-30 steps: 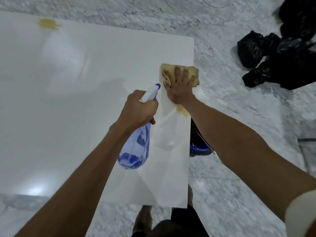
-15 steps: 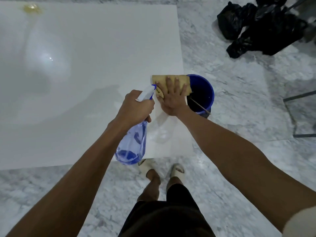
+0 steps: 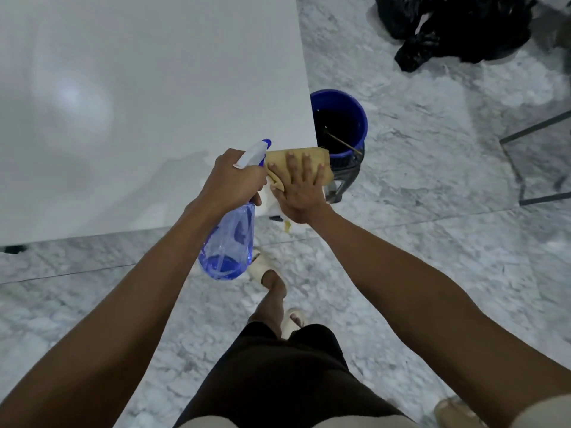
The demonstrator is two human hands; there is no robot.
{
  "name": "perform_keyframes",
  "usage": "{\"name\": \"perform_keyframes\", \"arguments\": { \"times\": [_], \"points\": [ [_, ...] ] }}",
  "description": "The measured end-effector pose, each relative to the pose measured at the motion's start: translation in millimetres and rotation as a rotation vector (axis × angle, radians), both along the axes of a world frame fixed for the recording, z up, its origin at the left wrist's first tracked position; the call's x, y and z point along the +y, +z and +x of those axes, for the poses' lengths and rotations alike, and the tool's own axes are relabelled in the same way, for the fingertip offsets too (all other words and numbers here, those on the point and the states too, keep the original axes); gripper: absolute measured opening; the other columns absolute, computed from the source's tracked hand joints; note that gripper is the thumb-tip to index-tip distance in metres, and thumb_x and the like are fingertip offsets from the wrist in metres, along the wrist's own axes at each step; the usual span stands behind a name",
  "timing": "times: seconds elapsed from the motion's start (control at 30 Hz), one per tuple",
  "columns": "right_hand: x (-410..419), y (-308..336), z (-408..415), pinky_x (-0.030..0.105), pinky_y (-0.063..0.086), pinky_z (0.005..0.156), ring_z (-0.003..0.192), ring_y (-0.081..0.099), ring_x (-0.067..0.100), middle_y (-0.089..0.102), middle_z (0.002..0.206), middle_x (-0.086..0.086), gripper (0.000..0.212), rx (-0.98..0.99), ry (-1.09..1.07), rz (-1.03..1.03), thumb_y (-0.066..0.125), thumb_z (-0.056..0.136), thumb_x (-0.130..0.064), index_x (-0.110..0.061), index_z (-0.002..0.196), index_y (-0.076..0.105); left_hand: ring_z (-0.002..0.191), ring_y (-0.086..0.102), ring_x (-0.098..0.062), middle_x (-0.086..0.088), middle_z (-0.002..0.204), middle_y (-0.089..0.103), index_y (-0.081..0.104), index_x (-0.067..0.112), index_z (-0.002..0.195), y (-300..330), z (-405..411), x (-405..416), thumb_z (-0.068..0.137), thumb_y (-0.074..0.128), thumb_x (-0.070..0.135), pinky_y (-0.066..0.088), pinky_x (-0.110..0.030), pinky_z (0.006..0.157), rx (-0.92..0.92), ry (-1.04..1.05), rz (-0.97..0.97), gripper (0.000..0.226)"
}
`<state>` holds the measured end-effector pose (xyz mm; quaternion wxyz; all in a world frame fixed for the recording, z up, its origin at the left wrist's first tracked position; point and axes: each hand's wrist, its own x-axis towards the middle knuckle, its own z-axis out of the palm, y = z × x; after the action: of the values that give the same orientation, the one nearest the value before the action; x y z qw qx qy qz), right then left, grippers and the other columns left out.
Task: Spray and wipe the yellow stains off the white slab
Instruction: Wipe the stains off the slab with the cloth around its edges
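The white slab (image 3: 139, 103) fills the upper left, glossy and wet near its front right corner. My right hand (image 3: 301, 188) presses flat, fingers spread, on a yellow cloth (image 3: 278, 159) at that corner. My left hand (image 3: 233, 179) grips the neck of a blue spray bottle (image 3: 227, 245), which hangs down over the slab's front edge with its white nozzle pointing toward the cloth. A small yellow smear (image 3: 287, 225) shows at the slab's edge just below my right wrist.
A blue bucket (image 3: 357, 108) with dark water stands on a stool right beside the slab's right edge. Black bin bags (image 3: 448, 26) lie on the marble floor at the upper right. A metal frame (image 3: 531, 168) stands at the far right. My feet are below.
My right hand has dragged the cloth down the slab's right side to its front corner. The view has tilted down, and the far yellow stain has left the frame.
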<state>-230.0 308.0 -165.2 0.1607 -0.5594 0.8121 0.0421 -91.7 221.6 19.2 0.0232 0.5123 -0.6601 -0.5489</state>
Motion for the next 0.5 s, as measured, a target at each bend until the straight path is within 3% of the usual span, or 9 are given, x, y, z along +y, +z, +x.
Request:
{"name": "perform_keyframes", "arguments": {
  "times": [0.1, 0.17, 0.27, 0.37, 0.43, 0.5],
  "points": [
    [32, 3, 16, 0.069, -0.005, 0.116, 0.151, -0.012, 0.043, -0.011, 0.167, 0.009, 0.063, -0.014, 0.008, 0.011, 0.003, 0.098, -0.058, -0.036, 0.157, -0.006, 0.041, 0.061, -0.017, -0.030, 0.085, 0.062, 0.058, -0.016, 0.094, 5, 11, 32, 0.070, 0.052, 0.015, 0.050, -0.035, 0.063, 0.006, -0.015, -0.006, 0.040],
    [51, 7, 26, 0.068, -0.005, 0.117, 0.152, -0.013, 0.042, -0.012, 0.168, 0.008, 0.061, -0.031, 0.013, 0.031, 0.010, 0.102, -0.056, -0.036, 0.158, -0.004, 0.041, 0.061, -0.015, -0.029, 0.082, 0.066, 0.060, -0.016, 0.093, 8, 17, 53, 0.075, 0.052, 0.012, 0.050, -0.032, 0.062, -0.008, -0.026, -0.015, 0.034],
    [84, 14, 37, 0.066, -0.005, 0.117, 0.152, -0.014, 0.039, -0.011, 0.168, 0.006, 0.059, -0.118, 0.012, 0.072, 0.022, 0.105, -0.051, -0.038, 0.158, -0.001, 0.041, 0.057, -0.014, -0.013, 0.060, 0.067, 0.060, -0.016, 0.086, 14, 27, 82, 0.079, 0.050, 0.006, 0.049, -0.029, 0.061, -0.023, -0.049, -0.009, 0.024],
    [106, 21, 37, 0.064, 0.000, 0.119, 0.152, -0.013, 0.039, -0.009, 0.168, 0.005, 0.057, -0.205, -0.025, 0.125, 0.022, 0.107, -0.048, -0.037, 0.159, 0.000, 0.042, 0.058, -0.017, -0.016, 0.063, 0.066, 0.058, -0.008, 0.077, 26, 38, 101, 0.070, 0.051, 0.009, 0.049, -0.035, 0.062, -0.005, -0.056, -0.019, 0.019],
    [118, 35, 35, 0.059, 0.006, 0.121, 0.153, -0.002, 0.038, 0.005, 0.168, 0.008, 0.057, -0.443, -0.192, 0.089, 0.026, 0.107, -0.045, -0.027, 0.160, 0.011, 0.043, 0.059, -0.018, -0.016, 0.065, 0.065, 0.059, -0.010, 0.077, 36, 42, 110, 0.064, 0.052, 0.013, 0.051, -0.037, 0.064, 0.008, -0.055, -0.028, 0.027],
    [133, 56, 26, 0.053, 0.027, 0.118, 0.144, 0.033, 0.036, 0.039, 0.154, 0.015, 0.054, -0.795, -0.470, -0.127, 0.031, 0.106, -0.047, -0.016, 0.150, 0.038, 0.041, 0.059, -0.018, -0.019, 0.069, 0.064, 0.059, -0.016, 0.083, 46, 42, 117, 0.066, 0.053, 0.011, 0.051, -0.038, 0.065, 0.019, -0.061, -0.027, 0.032]
  ]
}}
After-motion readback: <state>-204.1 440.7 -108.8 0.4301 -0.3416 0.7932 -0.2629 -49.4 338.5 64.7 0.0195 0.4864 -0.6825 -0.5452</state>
